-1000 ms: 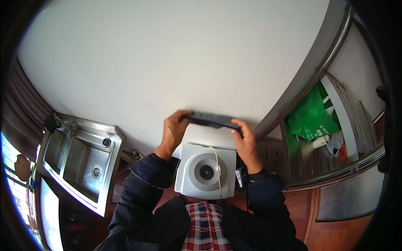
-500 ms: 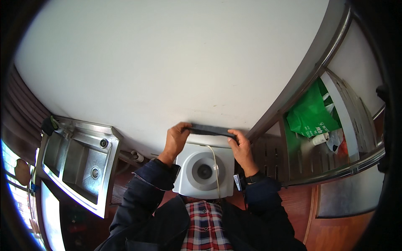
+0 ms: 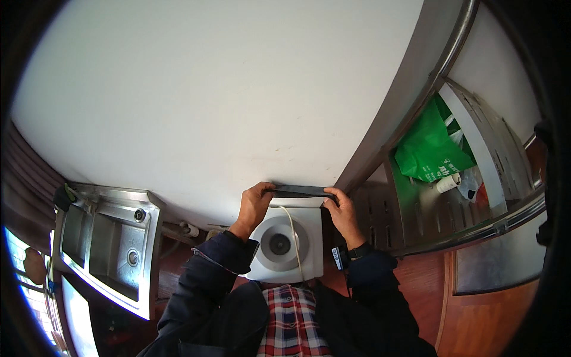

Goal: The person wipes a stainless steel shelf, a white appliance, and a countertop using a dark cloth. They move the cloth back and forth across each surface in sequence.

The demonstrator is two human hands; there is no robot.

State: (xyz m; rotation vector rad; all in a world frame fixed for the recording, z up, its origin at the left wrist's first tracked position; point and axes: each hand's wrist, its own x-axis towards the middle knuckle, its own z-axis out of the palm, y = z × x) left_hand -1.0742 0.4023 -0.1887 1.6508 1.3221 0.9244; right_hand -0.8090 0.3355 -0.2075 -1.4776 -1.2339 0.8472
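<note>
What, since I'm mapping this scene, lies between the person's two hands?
A flat dark strip spans the gap between the left hand and right hand, gripped at either end, in the head view.

Print shows in 2 places: slanted white characters [image 3: 445,168] low on the green bag [image 3: 429,149], and dark marks [image 3: 337,259], too small to read, on the white label [image 3: 336,256] of a black object [image 3: 344,256] by the right sleeve [image 3: 373,271].
</note>
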